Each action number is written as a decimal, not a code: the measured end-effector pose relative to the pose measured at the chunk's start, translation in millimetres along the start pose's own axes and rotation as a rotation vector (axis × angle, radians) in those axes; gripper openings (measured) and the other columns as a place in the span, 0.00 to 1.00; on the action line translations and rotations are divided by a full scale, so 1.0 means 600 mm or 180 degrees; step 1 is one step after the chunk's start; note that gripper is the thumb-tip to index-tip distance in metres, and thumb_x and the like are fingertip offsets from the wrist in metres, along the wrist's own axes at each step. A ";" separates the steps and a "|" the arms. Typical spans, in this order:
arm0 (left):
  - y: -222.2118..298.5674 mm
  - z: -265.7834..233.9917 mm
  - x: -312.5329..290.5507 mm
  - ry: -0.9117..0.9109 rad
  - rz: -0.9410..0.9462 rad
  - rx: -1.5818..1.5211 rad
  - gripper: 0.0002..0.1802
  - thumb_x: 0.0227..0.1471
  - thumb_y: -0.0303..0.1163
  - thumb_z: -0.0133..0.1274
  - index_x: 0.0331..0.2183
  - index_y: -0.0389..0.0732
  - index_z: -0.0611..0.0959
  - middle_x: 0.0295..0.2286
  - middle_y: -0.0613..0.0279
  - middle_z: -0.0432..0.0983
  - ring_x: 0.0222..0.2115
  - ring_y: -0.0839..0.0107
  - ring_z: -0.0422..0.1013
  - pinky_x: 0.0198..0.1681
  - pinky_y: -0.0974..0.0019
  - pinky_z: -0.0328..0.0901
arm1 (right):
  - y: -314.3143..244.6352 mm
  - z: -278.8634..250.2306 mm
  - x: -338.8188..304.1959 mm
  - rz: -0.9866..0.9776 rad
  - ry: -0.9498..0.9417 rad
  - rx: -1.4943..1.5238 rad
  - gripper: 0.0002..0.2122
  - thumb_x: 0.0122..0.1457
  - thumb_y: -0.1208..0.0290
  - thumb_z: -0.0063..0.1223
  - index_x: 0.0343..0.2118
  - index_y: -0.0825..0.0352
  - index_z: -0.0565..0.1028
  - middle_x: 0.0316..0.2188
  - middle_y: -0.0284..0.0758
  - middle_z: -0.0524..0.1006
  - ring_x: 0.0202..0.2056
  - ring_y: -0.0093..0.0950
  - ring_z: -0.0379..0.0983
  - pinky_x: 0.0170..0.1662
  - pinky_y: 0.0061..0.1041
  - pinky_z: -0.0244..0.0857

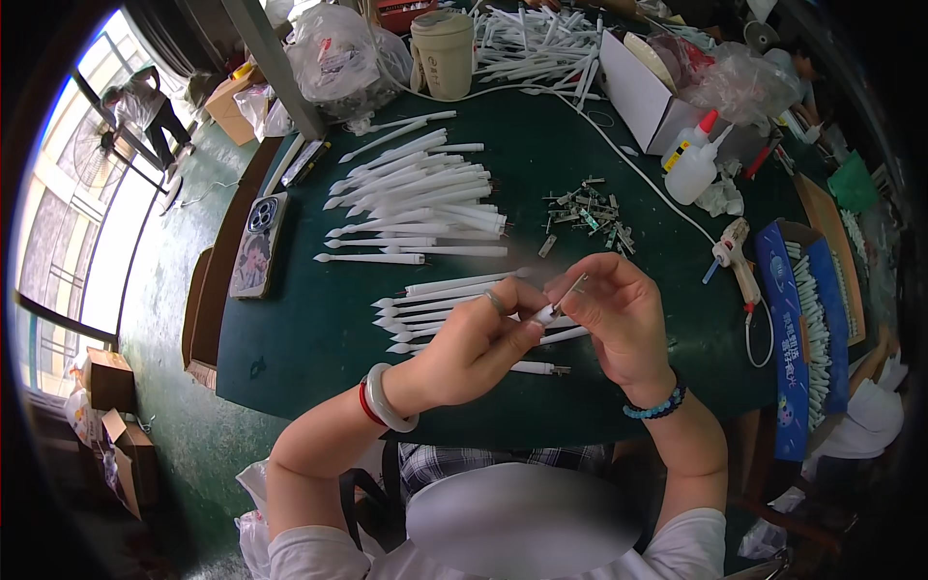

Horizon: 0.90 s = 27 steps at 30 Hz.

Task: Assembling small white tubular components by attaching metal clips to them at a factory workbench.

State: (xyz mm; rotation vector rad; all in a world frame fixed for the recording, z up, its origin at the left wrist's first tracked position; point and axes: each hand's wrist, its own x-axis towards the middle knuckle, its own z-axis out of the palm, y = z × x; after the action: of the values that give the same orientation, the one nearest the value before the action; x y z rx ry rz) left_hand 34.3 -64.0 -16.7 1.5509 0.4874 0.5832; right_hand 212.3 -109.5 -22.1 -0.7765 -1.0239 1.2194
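Observation:
Close to the table's front edge, my left hand [469,348] is closed around a white taper-shaped stick [545,314], its end poking out past the thumb. My right hand [619,324] pinches a small thin metal part [578,286] at that end; whether the two are joined I cannot tell. Under and beside my hands lies a row of white sticks with pointed tips [435,289]. One stick with a metal piece on its end [541,368] rests nearest me. Farther off are a larger group of white sticks [425,184] and a heap of small metal parts [592,215].
A glue gun [732,253] with a cord lies at the right, near a blue box of white rods [785,338]. Two squeeze bottles [692,166] stand behind it. A phone [259,244] lies left; a beige cup [443,56] and more sticks [536,43] are at the back.

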 end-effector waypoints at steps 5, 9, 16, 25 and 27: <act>-0.003 0.004 0.001 0.0066 0.0155 0.0036 0.08 0.53 0.24 0.43 0.37 0.34 0.68 0.23 0.65 0.65 0.21 0.83 0.61 0.23 0.78 0.58 | -0.001 0.004 -0.001 -0.0042 0.0049 -0.0043 0.10 0.49 0.80 0.55 0.35 0.71 0.70 0.31 0.36 0.75 0.35 0.21 0.72 0.40 0.18 0.68; -0.009 0.005 -0.002 0.0127 0.0226 0.0208 0.08 0.53 0.24 0.44 0.37 0.34 0.69 0.22 0.66 0.65 0.21 0.84 0.61 0.23 0.78 0.58 | -0.002 0.009 -0.002 -0.0541 0.0089 -0.0579 0.10 0.49 0.82 0.55 0.34 0.72 0.69 0.32 0.36 0.74 0.34 0.20 0.71 0.40 0.18 0.66; -0.025 0.009 -0.001 0.0620 0.1046 0.1103 0.09 0.48 0.21 0.49 0.35 0.34 0.71 0.23 0.61 0.70 0.20 0.79 0.65 0.23 0.77 0.61 | 0.000 0.008 -0.002 -0.0774 -0.0056 -0.0828 0.10 0.49 0.83 0.55 0.34 0.72 0.69 0.32 0.37 0.73 0.35 0.21 0.70 0.40 0.18 0.65; -0.012 0.013 -0.006 0.0521 0.0638 0.0352 0.09 0.49 0.22 0.51 0.35 0.34 0.71 0.22 0.63 0.70 0.19 0.80 0.66 0.22 0.77 0.61 | -0.011 -0.001 0.000 -0.1311 -0.0462 -0.1589 0.13 0.48 0.82 0.55 0.39 0.71 0.71 0.31 0.37 0.75 0.32 0.23 0.73 0.36 0.20 0.67; -0.013 0.014 -0.007 0.0554 0.0372 -0.0079 0.09 0.49 0.23 0.50 0.35 0.34 0.71 0.22 0.65 0.70 0.19 0.82 0.65 0.22 0.78 0.61 | -0.018 0.003 -0.002 -0.1513 -0.0246 -0.2253 0.16 0.47 0.82 0.55 0.42 0.69 0.71 0.31 0.37 0.75 0.31 0.25 0.73 0.34 0.20 0.67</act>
State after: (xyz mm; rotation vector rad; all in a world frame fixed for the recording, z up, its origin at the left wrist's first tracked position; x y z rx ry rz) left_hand 36.6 -72.9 -24.8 1.5193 0.5213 0.8163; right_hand 214.8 -113.0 -11.7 -0.9474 -1.6278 0.4665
